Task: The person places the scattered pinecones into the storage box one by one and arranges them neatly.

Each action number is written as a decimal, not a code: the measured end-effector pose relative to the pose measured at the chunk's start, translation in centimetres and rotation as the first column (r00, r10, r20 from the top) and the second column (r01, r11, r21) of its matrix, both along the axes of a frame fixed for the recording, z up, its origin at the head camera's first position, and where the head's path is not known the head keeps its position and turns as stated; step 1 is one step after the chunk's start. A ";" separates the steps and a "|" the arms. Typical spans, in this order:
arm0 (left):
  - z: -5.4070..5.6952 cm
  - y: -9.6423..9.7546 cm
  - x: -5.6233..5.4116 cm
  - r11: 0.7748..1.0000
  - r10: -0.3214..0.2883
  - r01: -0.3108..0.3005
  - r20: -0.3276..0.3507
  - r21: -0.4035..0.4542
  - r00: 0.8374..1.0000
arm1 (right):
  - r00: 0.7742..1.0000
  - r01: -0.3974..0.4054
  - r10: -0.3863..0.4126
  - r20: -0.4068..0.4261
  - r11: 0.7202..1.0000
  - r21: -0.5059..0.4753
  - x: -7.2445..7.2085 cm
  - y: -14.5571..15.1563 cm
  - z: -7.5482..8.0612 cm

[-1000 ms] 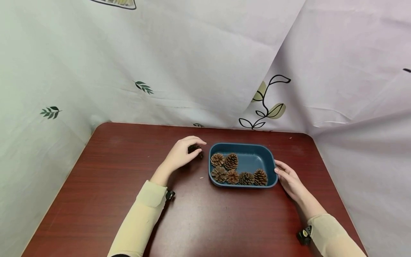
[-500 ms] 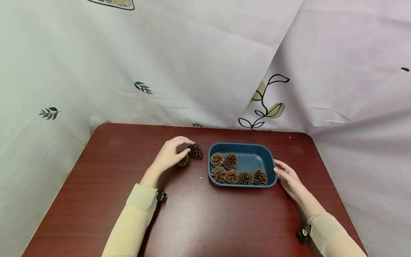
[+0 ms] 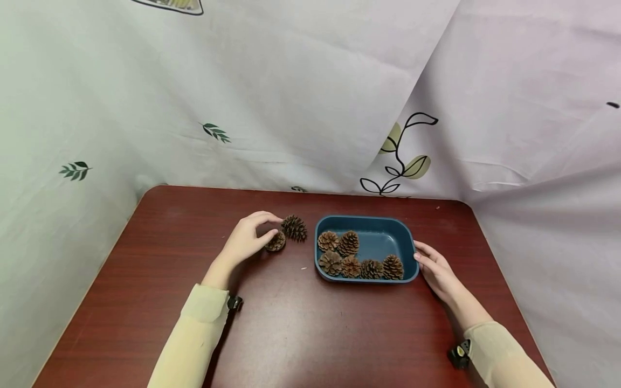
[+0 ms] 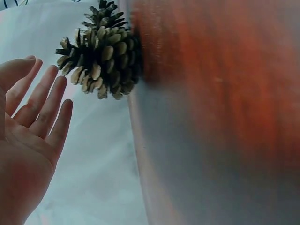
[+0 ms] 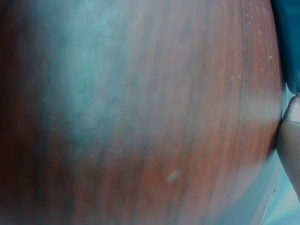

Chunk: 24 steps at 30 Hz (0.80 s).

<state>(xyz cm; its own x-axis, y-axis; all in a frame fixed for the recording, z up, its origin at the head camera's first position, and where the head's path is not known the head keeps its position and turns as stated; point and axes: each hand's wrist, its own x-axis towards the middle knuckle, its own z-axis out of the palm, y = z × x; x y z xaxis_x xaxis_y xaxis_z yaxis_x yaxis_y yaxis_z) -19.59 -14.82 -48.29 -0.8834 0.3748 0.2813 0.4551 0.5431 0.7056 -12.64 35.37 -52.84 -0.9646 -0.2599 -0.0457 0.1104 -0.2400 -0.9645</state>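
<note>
In the head view my left hand [image 3: 248, 236] is at a pine cone [image 3: 275, 241], thumb and fingers spread on either side of it. The left wrist view has these fingers [image 4: 49, 105] loosely extended, tips close to the cone [image 4: 105, 63] with a gap showing. Just beyond it lies a second, darker pine cone [image 3: 294, 228]. On the right, my right hand [image 3: 439, 275] holds the end of a blue rectangular container [image 3: 366, 281], thumb at the rim and fingers along the outer wall. Several pine cones [image 3: 331, 263] line its left and front sides.
Everything stands on a dark red wooden table [image 3: 310, 339] with rounded back corners. White fabric [image 3: 291, 97] printed with leaves hangs behind and beside it. A tiny pale scrap [image 3: 303, 268] lies left of the container.
My left hand has drawn back to the left and slightly toward me, from the darker pine cone to the nearer one, uncovering both. The right hand and the container have stayed in place.
</note>
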 end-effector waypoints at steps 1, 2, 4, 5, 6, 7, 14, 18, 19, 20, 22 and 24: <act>-0.1 -0.1 0.1 1.000 0.001 -0.001 0.003 -0.002 1.000 | 1.000 -0.001 0.001 -0.001 1.000 -0.001 0.0 0.0 0.0; -0.2 -0.1 0.2 1.000 0.002 -0.001 0.007 -0.002 1.000 | 1.000 -0.001 0.001 -0.003 1.000 -0.002 0.0 0.0 0.0; -0.4 -0.2 0.3 1.000 0.002 -0.002 0.012 -0.003 1.000 | 1.000 -0.001 0.001 -0.003 1.000 -0.002 0.0 0.0 0.0; -0.5 -0.2 0.4 1.000 0.003 -0.003 0.015 -0.004 1.000 | 1.000 -0.001 0.001 -0.003 1.000 -0.003 0.0 0.0 0.0; -0.6 -0.2 0.5 1.000 0.005 -0.005 0.017 -0.004 1.000 | 1.000 -0.001 0.001 -0.003 1.000 -0.002 0.0 0.0 0.0; -0.6 -0.2 0.5 1.000 0.005 -0.005 0.017 -0.003 1.000 | 1.000 0.000 0.000 -0.002 1.000 -0.003 0.0 0.1 0.0; -0.6 -0.4 0.7 1.000 0.006 -0.005 0.037 -0.019 0.999 | 1.000 0.004 -0.004 0.003 1.000 0.003 0.0 0.0 0.0; -0.7 -0.5 0.9 0.998 0.001 0.002 0.059 -0.062 0.998 | 1.000 0.007 -0.007 0.010 1.000 0.012 0.0 0.1 0.0; -0.8 -0.5 0.9 0.997 -0.001 0.006 0.060 -0.075 0.998 | 1.000 0.008 -0.009 0.012 1.000 0.014 0.0 0.1 0.0; -0.8 -0.6 0.9 0.996 -0.004 0.009 0.059 -0.088 0.998 | 1.000 0.008 -0.009 0.012 1.000 0.016 0.0 0.1 0.0; -1.0 -0.6 1.0 0.994 -0.010 0.015 0.047 -0.107 0.999 | 1.000 0.008 -0.008 0.011 1.000 0.019 0.0 0.1 0.0; -1.1 -0.7 0.9 0.992 -0.017 0.021 0.037 -0.124 0.999 | 1.000 0.008 -0.008 0.008 1.000 0.020 0.0 0.1 0.0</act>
<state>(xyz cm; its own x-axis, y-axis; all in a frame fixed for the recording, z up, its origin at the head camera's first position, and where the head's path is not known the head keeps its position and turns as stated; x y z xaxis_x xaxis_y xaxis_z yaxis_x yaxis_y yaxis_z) -18.66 -15.50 -49.36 -0.8846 0.4214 0.1996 0.4414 0.6190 0.6496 -12.64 35.44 -52.87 -0.9663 -0.2507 -0.0584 0.1161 -0.2220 -0.9681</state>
